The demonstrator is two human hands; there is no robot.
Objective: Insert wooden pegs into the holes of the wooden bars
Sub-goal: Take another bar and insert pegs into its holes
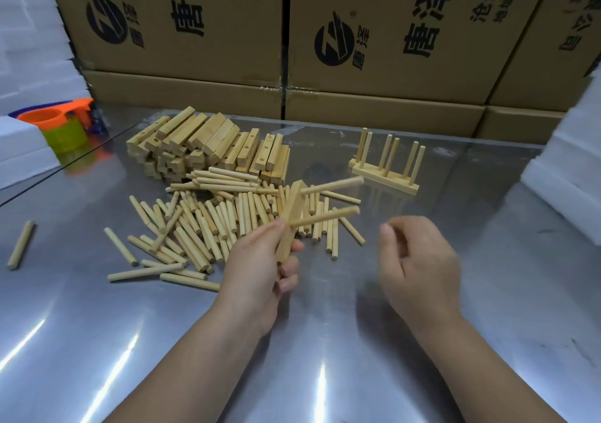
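My left hand (260, 268) grips a wooden bar (292, 217) held upright above the table. Two pegs stick out of the bar to the right: an upper peg (331, 184) and a lower peg (325, 216). To the right of the bar, my right hand (419, 265) hovers with loosely curled fingers and holds nothing. A heap of loose pegs (208, 224) lies on the table behind my left hand. Behind it sits a pile of drilled bars (201, 144).
Two finished bars with upright pegs (385, 165) stand at the back right on the steel table (422, 357). A stray peg (21, 244) lies far left. Orange and green plastic cups (61, 126), white foam blocks (569, 175) and cardboard boxes (390, 48) ring the table.
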